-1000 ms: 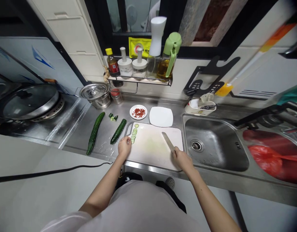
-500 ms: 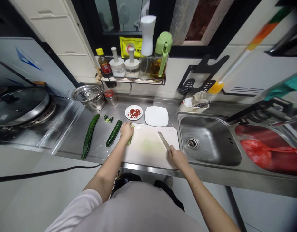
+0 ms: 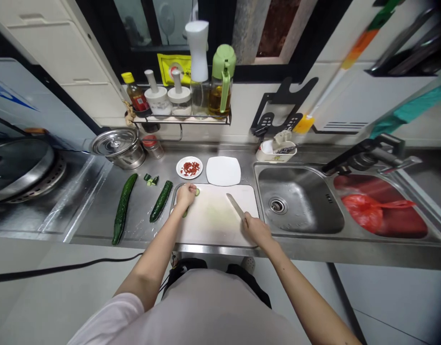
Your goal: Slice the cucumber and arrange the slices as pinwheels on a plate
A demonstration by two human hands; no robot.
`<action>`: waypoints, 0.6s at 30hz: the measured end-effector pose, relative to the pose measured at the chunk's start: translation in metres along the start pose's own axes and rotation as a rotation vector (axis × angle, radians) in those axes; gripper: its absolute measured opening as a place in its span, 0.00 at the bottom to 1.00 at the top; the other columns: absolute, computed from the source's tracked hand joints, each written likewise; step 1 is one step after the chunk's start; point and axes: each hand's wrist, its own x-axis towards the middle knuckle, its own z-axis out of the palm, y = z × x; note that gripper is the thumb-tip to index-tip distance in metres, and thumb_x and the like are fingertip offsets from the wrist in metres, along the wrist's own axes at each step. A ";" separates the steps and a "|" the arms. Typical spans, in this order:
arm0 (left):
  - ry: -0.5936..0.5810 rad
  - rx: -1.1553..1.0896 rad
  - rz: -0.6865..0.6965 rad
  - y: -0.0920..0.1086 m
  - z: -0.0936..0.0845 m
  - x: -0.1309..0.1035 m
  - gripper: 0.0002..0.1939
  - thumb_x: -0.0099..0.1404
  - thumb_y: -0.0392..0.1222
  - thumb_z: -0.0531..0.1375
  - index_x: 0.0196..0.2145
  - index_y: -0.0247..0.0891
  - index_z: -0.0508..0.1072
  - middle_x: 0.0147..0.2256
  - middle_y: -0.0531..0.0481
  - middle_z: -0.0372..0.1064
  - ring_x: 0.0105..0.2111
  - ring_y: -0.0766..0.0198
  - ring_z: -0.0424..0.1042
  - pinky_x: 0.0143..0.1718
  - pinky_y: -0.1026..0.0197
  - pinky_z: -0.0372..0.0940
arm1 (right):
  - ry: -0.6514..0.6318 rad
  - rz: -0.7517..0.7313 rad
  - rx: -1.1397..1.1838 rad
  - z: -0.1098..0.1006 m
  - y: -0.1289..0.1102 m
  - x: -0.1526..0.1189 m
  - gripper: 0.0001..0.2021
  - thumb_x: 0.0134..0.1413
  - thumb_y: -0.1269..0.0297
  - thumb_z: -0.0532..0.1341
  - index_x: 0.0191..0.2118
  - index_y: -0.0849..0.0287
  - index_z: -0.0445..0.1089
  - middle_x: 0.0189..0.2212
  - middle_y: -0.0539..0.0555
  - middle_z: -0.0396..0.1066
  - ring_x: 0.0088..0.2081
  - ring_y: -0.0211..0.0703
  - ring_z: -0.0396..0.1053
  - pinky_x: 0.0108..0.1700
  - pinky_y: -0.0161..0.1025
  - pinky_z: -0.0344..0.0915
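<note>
At the left side of the white cutting board (image 3: 213,227), my left hand (image 3: 186,195) has its fingers curled on sliced cucumber (image 3: 197,191). A green edge of cucumber also shows below the palm; the rest is hidden under the hand. My right hand (image 3: 255,227) is wrapped round the handle of a kitchen knife (image 3: 235,205). Its blade points up and left, low over the board's right half, apart from the cucumber. Left of the board lies a shorter cucumber (image 3: 161,201), and beyond it a long whole cucumber (image 3: 124,209). Small cucumber pieces (image 3: 151,180) sit behind them.
Behind the board are a plate of chopped red pieces (image 3: 186,175) and a white plate (image 3: 223,171). A steel pot (image 3: 124,155) and red-lidded jar (image 3: 153,147) stand back left. The sink (image 3: 302,211) is right; a seasoning rack (image 3: 184,120) hangs above.
The view has turned, so the scene sits further left. My left fingers are more curled at the cucumber slices. The knife stays in my right hand, over the board.
</note>
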 end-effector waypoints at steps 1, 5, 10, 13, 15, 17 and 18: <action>-0.040 -0.038 0.026 0.002 0.004 -0.005 0.10 0.61 0.35 0.58 0.39 0.39 0.76 0.37 0.49 0.77 0.36 0.64 0.73 0.39 0.65 0.63 | 0.001 -0.001 -0.001 0.000 0.000 0.000 0.17 0.67 0.64 0.43 0.54 0.60 0.61 0.41 0.64 0.75 0.44 0.53 0.74 0.40 0.40 0.61; -0.179 -0.096 0.087 0.008 0.024 -0.025 0.08 0.59 0.33 0.60 0.36 0.38 0.77 0.32 0.52 0.77 0.32 0.67 0.72 0.36 0.67 0.63 | 0.010 -0.008 -0.016 0.000 0.000 -0.001 0.17 0.67 0.64 0.44 0.54 0.60 0.61 0.42 0.64 0.75 0.44 0.52 0.74 0.40 0.40 0.61; -0.140 -0.007 0.114 0.007 0.038 -0.036 0.08 0.60 0.34 0.60 0.38 0.39 0.77 0.35 0.50 0.76 0.35 0.64 0.72 0.39 0.64 0.63 | 0.010 -0.049 -0.037 -0.004 -0.005 -0.010 0.16 0.68 0.64 0.43 0.53 0.59 0.61 0.41 0.63 0.75 0.44 0.52 0.74 0.40 0.40 0.61; -0.089 0.063 0.130 0.004 0.038 -0.035 0.09 0.61 0.35 0.59 0.39 0.40 0.76 0.38 0.49 0.76 0.38 0.62 0.72 0.41 0.62 0.63 | -0.010 -0.109 -0.036 -0.006 -0.016 -0.020 0.15 0.68 0.64 0.42 0.51 0.59 0.62 0.40 0.61 0.75 0.43 0.50 0.74 0.40 0.39 0.59; -0.084 0.094 0.123 0.002 0.037 -0.034 0.09 0.61 0.35 0.59 0.39 0.40 0.76 0.38 0.49 0.75 0.39 0.61 0.72 0.41 0.62 0.63 | -0.031 -0.157 -0.038 -0.007 -0.026 -0.026 0.14 0.68 0.64 0.43 0.50 0.58 0.62 0.40 0.61 0.75 0.42 0.48 0.73 0.40 0.38 0.59; -0.092 0.113 0.107 0.002 0.036 -0.033 0.08 0.61 0.36 0.60 0.39 0.41 0.75 0.39 0.49 0.75 0.40 0.61 0.72 0.41 0.61 0.63 | -0.043 -0.199 -0.044 -0.008 -0.034 -0.030 0.13 0.68 0.66 0.44 0.50 0.58 0.62 0.40 0.60 0.75 0.42 0.48 0.73 0.39 0.38 0.58; -0.095 0.119 0.098 0.003 0.036 -0.033 0.08 0.61 0.36 0.60 0.38 0.42 0.75 0.39 0.50 0.75 0.40 0.61 0.72 0.41 0.61 0.63 | -0.044 -0.214 -0.050 -0.009 -0.038 -0.032 0.13 0.68 0.66 0.44 0.50 0.58 0.62 0.40 0.60 0.75 0.42 0.48 0.73 0.39 0.38 0.58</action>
